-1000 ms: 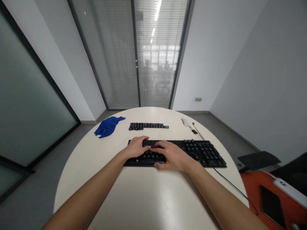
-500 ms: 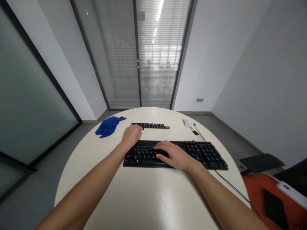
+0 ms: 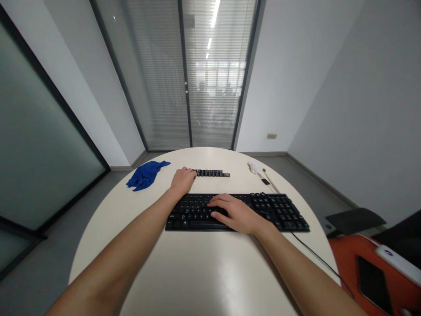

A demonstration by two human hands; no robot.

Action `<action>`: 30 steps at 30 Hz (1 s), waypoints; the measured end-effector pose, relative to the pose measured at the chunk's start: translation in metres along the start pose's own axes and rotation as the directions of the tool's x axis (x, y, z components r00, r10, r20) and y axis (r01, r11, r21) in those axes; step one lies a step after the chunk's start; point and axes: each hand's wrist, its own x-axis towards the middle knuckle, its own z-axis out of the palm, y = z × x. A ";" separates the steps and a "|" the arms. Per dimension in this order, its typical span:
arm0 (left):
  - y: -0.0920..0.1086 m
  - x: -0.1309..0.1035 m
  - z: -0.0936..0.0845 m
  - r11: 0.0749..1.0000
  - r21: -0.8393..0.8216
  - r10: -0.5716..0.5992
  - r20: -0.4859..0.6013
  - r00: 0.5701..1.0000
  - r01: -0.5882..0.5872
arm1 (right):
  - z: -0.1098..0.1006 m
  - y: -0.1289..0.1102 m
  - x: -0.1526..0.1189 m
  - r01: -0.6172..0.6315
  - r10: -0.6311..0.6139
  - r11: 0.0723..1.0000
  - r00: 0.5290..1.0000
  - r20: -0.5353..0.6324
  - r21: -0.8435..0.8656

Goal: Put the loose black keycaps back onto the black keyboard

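A black keyboard point(image 3: 204, 224) lies across the table in front of me, with its number pad on the right. Beyond it, black loose keycaps point(image 3: 210, 173) stand in a short row. My left hand point(image 3: 183, 181) reaches over the keyboard's left side to the left end of that row. Its fingers are bent and close together, and the fingertips are among the keycaps; whatever they pinch is hidden. Over the middle of the keyboard rests my right hand point(image 3: 237, 213), fingers stretched to the left and thumb apart, holding nothing that I can see.
A crumpled blue cloth point(image 3: 146, 174) lies at the far left of the round table point(image 3: 184, 272). White wadding point(image 3: 254, 167) and a thin brush point(image 3: 270, 180) are at the far right. A cable point(image 3: 317, 253) runs off the right edge. A phone point(image 3: 374, 281) lies on an orange seat.
My left hand has shifted slightly and its fingers have come closer together at the keycap row. The right hand stays on the keyboard. The whole view has shifted a little.
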 end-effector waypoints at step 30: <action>0.014 -0.086 -0.040 0.763 -0.641 0.150 0.048 0.987 -0.085 | 0.003 -0.002 0.000 -0.021 0.021 1.000 1.000 -0.013 -0.021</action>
